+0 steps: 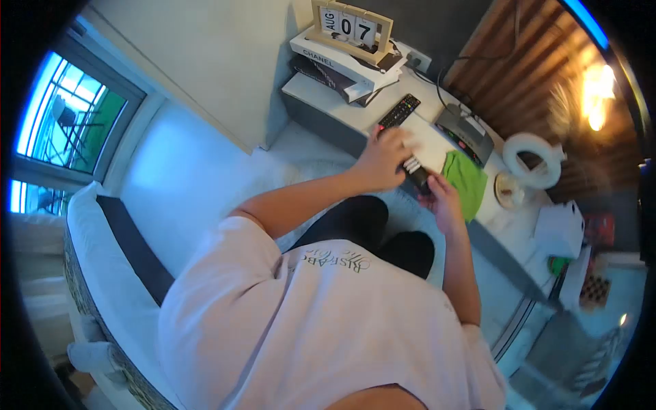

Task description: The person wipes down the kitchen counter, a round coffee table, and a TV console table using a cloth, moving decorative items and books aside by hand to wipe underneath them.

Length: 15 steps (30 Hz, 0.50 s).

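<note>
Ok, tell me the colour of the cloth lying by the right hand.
The cloth is bright green; the head view, the only one, shows it.

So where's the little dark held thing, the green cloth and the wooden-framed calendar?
Little dark held thing (417,180): head view, its dark side.
Green cloth (466,186): head view, middle of its fabric.
Wooden-framed calendar (346,27): head view, the 0 card.

Dark handheld object: partly covered by the left hand and right hand; type cannot be determined.
Left fingertips: blurred.
Black remote: key markings too small to be read.
Green cloth: left edge overlapped by the right hand.
Shirt print: partly lost in folds.
Lamp: outline obscured by glare.
</note>
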### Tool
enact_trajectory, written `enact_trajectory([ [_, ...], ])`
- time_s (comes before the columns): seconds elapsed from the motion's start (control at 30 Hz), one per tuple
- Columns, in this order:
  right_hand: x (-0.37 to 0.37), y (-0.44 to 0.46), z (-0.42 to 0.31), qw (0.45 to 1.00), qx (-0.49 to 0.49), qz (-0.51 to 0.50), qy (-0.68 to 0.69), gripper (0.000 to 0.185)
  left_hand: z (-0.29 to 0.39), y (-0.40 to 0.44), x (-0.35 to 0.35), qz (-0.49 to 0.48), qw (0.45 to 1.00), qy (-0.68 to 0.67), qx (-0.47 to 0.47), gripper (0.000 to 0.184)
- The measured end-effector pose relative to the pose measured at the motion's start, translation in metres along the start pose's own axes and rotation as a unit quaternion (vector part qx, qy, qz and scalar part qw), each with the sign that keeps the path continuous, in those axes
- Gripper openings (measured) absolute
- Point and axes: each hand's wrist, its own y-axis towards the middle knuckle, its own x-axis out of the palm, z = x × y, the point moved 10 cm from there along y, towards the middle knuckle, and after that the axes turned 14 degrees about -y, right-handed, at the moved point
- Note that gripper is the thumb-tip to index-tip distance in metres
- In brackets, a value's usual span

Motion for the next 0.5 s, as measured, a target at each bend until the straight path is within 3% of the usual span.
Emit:
enact_trajectory([
  [0.03,0.003,-0.005,0.002,0.999,-0.020,0.028,0.012,0.038,-0.013,-0.011,-0.011,0.023,0.997,0.046,-0.061,0.064],
  [0.13,0.010,-0.016,0.012,0.995,-0.024,0.078,0.063,0.034,-0.077,-0.049,-0.022,0.060,0.975,-0.100,-0.191,0.070],
  [0.2,0.019,-0.017,0.014,0.994,-0.019,0.086,0.067,0.031,-0.089,-0.068,-0.030,0.062,0.979,-0.059,-0.184,0.070],
  [0.33,0.049,-0.012,0.025,0.980,-0.014,0.047,0.191,0.036,-0.095,-0.083,-0.039,0.028,0.975,-0.131,-0.176,0.067],
  [0.43,0.046,-0.038,0.013,0.966,-0.083,0.073,0.235,0.040,-0.122,-0.065,-0.030,-0.021,0.977,-0.107,-0.183,0.068],
  [0.5,0.013,-0.078,0.022,0.939,-0.085,0.178,0.281,0.045,-0.115,-0.033,-0.013,-0.047,0.982,-0.092,-0.161,0.070],
])
